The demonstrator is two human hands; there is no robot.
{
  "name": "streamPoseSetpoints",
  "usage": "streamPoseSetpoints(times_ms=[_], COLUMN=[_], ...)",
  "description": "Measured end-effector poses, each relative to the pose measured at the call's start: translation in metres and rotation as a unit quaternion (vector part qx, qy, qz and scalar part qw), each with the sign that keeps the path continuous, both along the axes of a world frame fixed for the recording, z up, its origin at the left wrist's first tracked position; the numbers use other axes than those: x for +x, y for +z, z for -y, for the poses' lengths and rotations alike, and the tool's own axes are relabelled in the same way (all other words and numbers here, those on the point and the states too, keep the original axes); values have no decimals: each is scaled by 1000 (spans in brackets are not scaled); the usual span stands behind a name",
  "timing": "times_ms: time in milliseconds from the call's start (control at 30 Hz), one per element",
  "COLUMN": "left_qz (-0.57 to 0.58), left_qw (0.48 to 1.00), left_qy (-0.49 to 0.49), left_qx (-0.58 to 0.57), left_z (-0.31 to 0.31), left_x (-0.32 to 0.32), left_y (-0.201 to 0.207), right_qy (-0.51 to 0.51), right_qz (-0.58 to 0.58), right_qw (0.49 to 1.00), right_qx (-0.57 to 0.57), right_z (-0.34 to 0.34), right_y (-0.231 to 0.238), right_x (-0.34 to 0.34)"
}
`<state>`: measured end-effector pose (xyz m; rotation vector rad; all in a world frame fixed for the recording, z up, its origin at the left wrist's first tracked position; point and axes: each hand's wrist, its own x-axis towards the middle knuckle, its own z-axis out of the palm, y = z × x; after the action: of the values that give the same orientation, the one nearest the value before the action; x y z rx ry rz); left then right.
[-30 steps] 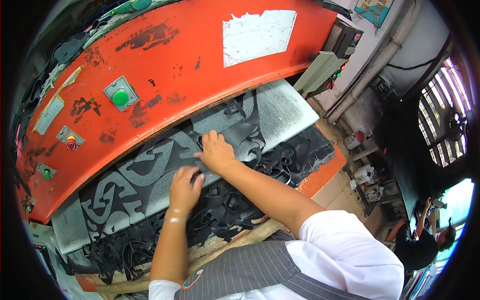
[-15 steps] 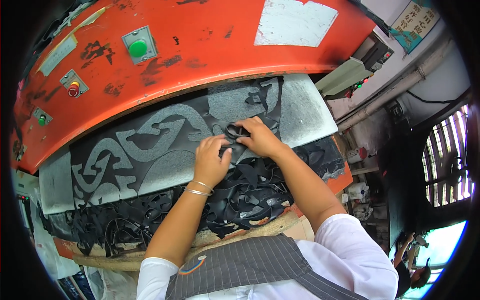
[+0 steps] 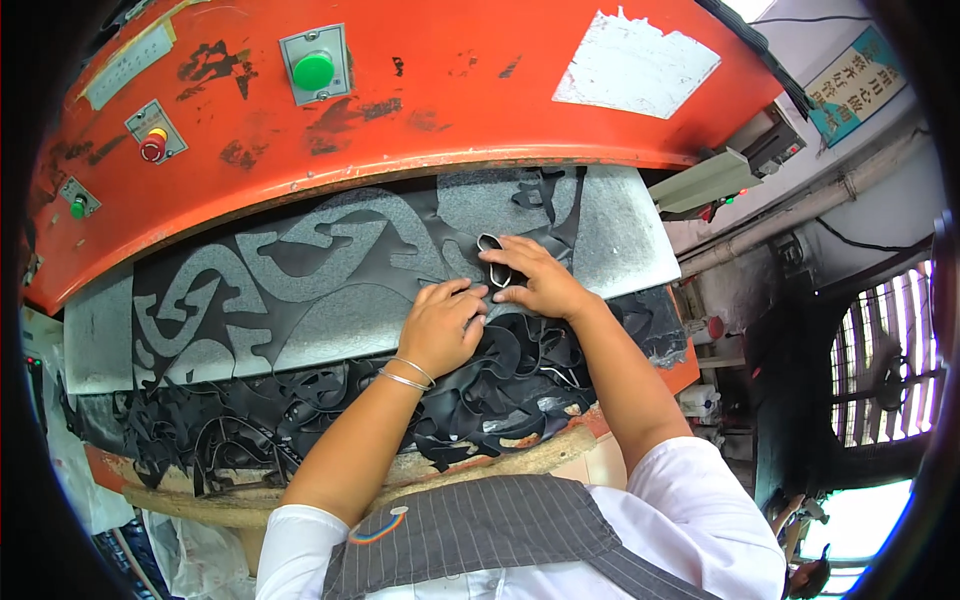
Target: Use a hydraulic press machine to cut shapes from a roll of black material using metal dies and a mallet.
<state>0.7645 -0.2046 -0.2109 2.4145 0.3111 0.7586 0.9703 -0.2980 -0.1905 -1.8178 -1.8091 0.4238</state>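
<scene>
Since the earliest frame, the left hand (image 3: 443, 325) has moved up beside the right hand (image 3: 545, 283), and both now work near the middle of a pale grey-white flat board (image 3: 620, 240). Narrowed around a thin-walled dark loop with a bright rim (image 3: 495, 256), the right fingers hold it just above or on the board; contact underneath is hidden. The left fingers curl close by; whether they grip anything, I cannot tell.

Across the board lies a thin black sheet (image 3: 380, 272) with curved cut-outs showing grey beneath. Tangled black scraps (image 3: 480, 370) heap along its near edge.

Behind rises a scuffed orange-red machine front (image 3: 430, 120) bearing a large round green button (image 3: 313, 71), a red knob (image 3: 153, 146) and torn white paper (image 3: 637, 65). Rightward are a slanting grey pipe (image 3: 800, 220), a barred window (image 3: 885, 350) and, low at the edge, another person (image 3: 808, 578).
</scene>
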Motion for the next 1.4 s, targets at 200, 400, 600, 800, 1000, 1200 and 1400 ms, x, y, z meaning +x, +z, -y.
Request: streamPoseSetpoints(times_ms=[200, 400, 600, 800, 1000, 1200, 1400], left_qz=[4, 29, 205, 261, 254, 100, -70], left_qw=[999, 971, 874, 709, 822, 939, 986], left_qy=[-20, 20, 362, 648, 509, 285, 24], left_qx=[-25, -237, -252, 95, -30, -166, -150], left_z=[-5, -49, -164, -255, -195, -12, 127], left_x=[-3, -58, -226, -360, -380, -333, -269], left_y=[-1, 16, 54, 89, 104, 69, 34], right_qy=[-11, -3, -186, -149, -214, -12, 37], right_qz=[4, 28, -23, -218, -174, -33, 105], right_qw=[1000, 999, 966, 912, 927, 999, 992], right_qx=[28, 20, 176, 313, 255, 6, -58], right_z=[5, 4, 23, -78, -59, 65, 158], right_y=[-8, 4, 55, 113, 126, 45, 4], right_x=[-2, -18, -90, -194, -219, -244, -265])
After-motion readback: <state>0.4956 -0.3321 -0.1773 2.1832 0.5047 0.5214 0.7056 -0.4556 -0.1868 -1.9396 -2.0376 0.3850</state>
